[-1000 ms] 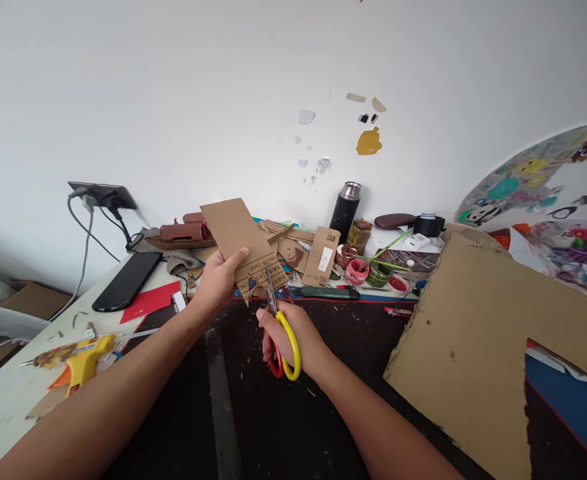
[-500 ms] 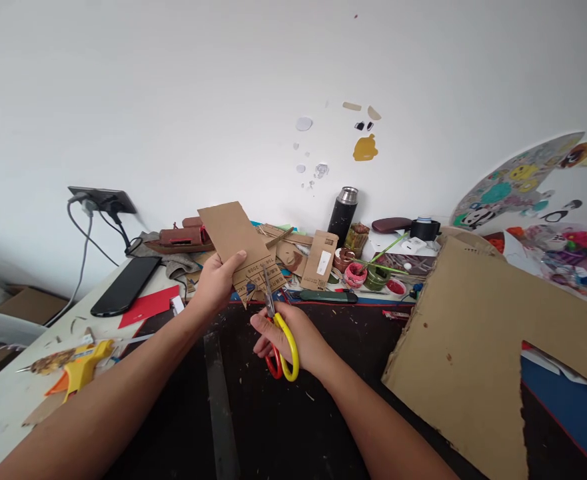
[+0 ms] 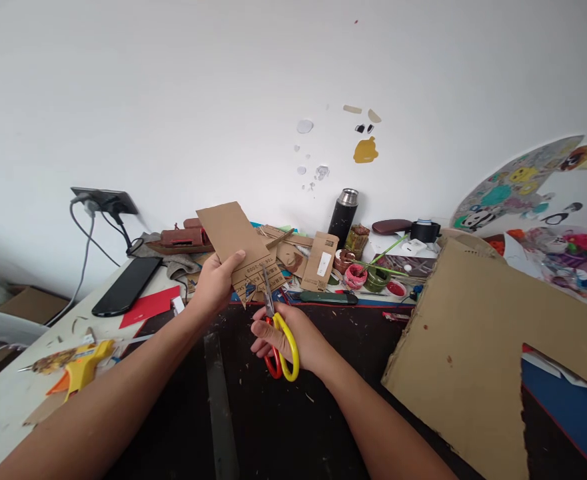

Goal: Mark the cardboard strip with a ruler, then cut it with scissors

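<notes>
My left hand (image 3: 218,279) pinches a brown cardboard piece (image 3: 236,230) by its left edge, thumb on top. The piece has printed lettering along its lower part and a ragged lower edge. Scissors (image 3: 282,337) with one red and one yellow handle are gripped in my right hand (image 3: 293,333). Their blades point up and away from me and lie at the printed part of the cardboard. Whether both blades are around the board I cannot tell. Beneath my hands, a steel ruler (image 3: 218,400) lies on the dark cutting mat (image 3: 268,427).
At right a big cardboard sheet (image 3: 463,347) overlaps the mat. A glue gun (image 3: 76,367), a black phone (image 3: 127,287) and red paper (image 3: 148,307) lie at left. Behind are a brown model boat (image 3: 180,240), a black flask (image 3: 342,217), paint jars (image 3: 356,275) and a green cutter (image 3: 328,297).
Almost nothing differs. The view has shifted very slightly, and both hands keep their hold on the cardboard and the scissors in nearly the same place.
</notes>
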`<move>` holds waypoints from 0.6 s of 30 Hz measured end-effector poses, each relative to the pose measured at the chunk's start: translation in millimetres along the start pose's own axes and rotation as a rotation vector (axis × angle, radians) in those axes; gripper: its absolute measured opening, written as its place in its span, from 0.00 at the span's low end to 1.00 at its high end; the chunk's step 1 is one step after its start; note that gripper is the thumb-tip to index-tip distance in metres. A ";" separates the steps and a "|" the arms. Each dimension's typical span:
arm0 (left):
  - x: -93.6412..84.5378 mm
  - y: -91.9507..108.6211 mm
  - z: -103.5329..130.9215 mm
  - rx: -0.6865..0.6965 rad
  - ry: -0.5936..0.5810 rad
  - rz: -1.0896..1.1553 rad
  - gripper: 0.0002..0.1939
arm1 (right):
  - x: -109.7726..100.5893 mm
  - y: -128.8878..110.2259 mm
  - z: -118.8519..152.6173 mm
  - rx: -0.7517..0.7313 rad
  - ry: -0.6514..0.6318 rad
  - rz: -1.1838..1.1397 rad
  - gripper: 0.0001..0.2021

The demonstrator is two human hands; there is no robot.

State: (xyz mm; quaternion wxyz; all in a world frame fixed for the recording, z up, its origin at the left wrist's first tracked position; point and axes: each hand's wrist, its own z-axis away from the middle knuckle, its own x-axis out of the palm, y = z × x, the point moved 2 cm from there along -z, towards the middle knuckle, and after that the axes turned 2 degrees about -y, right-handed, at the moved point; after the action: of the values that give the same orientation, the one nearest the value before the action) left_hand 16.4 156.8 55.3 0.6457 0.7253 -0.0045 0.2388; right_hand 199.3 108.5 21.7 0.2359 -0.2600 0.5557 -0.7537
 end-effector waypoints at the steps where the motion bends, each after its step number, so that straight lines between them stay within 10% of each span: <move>1: 0.0 0.1 0.2 -0.002 -0.001 0.002 0.30 | -0.3 0.5 0.1 0.002 -0.004 0.000 0.40; 18: -0.1 0.1 -0.3 0.011 0.007 0.005 0.29 | -4.3 2.1 1.4 -0.007 -0.070 0.008 0.46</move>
State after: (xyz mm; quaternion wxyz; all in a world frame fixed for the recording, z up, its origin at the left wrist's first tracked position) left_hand 16.3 157.1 55.4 0.6411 0.7279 -0.0030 0.2430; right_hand 203.6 109.8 19.4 0.2572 -0.2847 0.5508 -0.7412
